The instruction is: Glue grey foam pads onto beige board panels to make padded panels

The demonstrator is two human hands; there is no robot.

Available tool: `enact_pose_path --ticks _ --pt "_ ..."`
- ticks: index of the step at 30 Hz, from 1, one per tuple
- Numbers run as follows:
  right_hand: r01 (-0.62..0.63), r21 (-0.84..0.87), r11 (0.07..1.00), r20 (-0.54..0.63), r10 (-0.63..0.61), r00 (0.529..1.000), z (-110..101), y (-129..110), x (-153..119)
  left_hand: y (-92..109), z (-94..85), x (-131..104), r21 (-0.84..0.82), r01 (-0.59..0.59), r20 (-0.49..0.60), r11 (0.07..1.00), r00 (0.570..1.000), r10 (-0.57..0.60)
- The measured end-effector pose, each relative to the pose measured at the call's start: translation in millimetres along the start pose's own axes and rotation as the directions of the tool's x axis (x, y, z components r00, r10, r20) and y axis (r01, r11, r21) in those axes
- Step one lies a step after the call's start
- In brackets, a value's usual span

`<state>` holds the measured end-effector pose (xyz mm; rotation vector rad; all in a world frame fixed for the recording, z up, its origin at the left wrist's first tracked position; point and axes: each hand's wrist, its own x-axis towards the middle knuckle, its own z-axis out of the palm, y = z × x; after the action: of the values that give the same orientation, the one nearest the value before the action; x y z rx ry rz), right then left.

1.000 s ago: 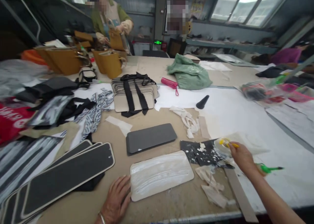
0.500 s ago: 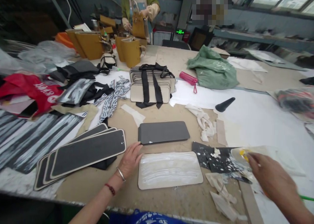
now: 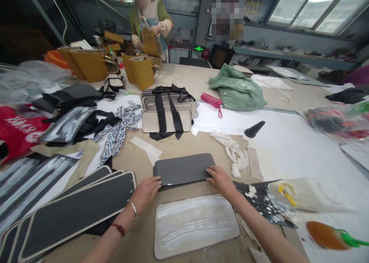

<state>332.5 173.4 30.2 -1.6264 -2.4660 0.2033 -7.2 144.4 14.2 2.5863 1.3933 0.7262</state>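
Both hands are at a small stack of dark grey rectangular panels (image 3: 184,169) in front of me. Fingers of my left hand (image 3: 146,194) are closed at the stack's left near corner. At the right near corner, the thumb and fingers of my right hand (image 3: 221,180) pinch the top panel's edge. How many layers they grip is hidden. Nearer to me lies a beige panel (image 3: 196,226), its face streaked with wet white glue. A yellow tool (image 3: 286,194) rests on a glue-smeared plastic sheet to the right.
Beige-rimmed dark panels (image 3: 80,213) lie fanned at left. Farther back are a strapped stack of beige panels (image 3: 166,120), a pink pouch (image 3: 211,99) and a green bag (image 3: 238,88). An orange bottle (image 3: 327,235) lies at right. A co-worker (image 3: 151,21) handles a tan handbag.
My right hand has left the yellow tool and moved left to the grey panels. My left hand has come onto their left corner. The view has shifted, bringing the orange bottle into sight.
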Motion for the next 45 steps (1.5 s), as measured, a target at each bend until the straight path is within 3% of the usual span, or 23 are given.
enact_pose_path --ticks 4,7,10,13,15,18,21,23,28,30,33,36,39,42,45 --pt "0.067 0.022 0.998 -0.054 -0.066 0.996 3.4 5.4 0.4 3.7 -6.4 14.7 -0.014 0.016 -0.136 1.0 0.991 -0.017" --pt "0.069 0.033 0.997 -0.144 -0.063 0.987 -5.8 6.2 5.0 10.0 -18.3 36.7 0.013 0.049 -0.266 0.999 0.963 -0.044" --pt "-0.001 0.031 1.0 -0.283 0.01 0.959 -32.4 3.5 12.6 18.9 -41.3 62.2 0.028 0.077 -0.363 0.997 0.93 -0.061" --pt "-0.069 0.145 0.987 -0.35 0.117 0.929 -71.0 -1.7 13.7 30.9 -70.5 79.5 0.01 0.117 -0.449 0.993 0.888 -0.1" --pt "-0.141 0.313 0.939 -0.305 0.24 0.922 -94.5 -5.5 7.8 40.6 -87.3 83.4 -0.02 0.189 -0.492 0.982 0.853 -0.174" --pt "-0.267 0.577 0.772 -0.072 0.374 0.925 -115.3 -12.2 -10.1 56.6 -102.5 78.9 -0.134 0.341 -0.499 0.931 0.788 -0.361" --pt "-0.4 0.727 0.558 0.208 0.377 0.903 -118.3 -21.8 -35.3 71.1 -107.0 65.4 -0.311 0.456 -0.394 0.834 0.737 -0.55" --pt "-0.469 0.797 0.381 0.314 0.401 0.86 -114.9 -29.5 -53.9 78.7 -107.0 52.3 -0.418 0.509 -0.277 0.753 0.718 -0.639" --pt "-0.574 0.818 -0.032 0.507 0.512 0.693 -98.9 -48.6 -98.0 93.6 -97.1 8.7 -0.509 0.646 0.0 0.569 0.661 -0.75" --pt "-0.636 0.757 -0.153 0.626 0.453 0.635 -89.9 -56.1 -113.3 99.2 -87.0 -10.3 -0.499 0.71 0.085 0.497 0.611 -0.787" --pt "-0.681 0.673 -0.288 0.739 0.267 0.618 -78.2 -67.2 -132.5 106.7 -68.6 -34.7 -0.491 0.774 0.175 0.401 0.538 -0.824" --pt "-0.674 0.641 -0.368 0.753 0.13 0.645 -74.2 -77.3 -144.4 111.8 -54.5 -49.6 -0.488 0.807 0.199 0.331 0.473 -0.858" --pt "-0.654 0.647 -0.392 0.744 0.137 0.654 -73.8 -82.9 -148.6 115.5 -48.1 -56.8 -0.512 0.814 0.194 0.275 0.421 -0.886" --pt "-0.633 0.713 -0.303 0.701 0.31 0.642 -67.5 -80.6 -149.3 119.8 -46.1 -63.0 -0.589 0.795 0.277 0.147 0.369 -0.887" --pt "-0.639 0.758 -0.126 0.608 0.491 0.624 -54.5 -72.8 -151.0 124.8 -46.6 -71.2 -0.677 0.723 0.474 -0.14 0.282 -0.834"
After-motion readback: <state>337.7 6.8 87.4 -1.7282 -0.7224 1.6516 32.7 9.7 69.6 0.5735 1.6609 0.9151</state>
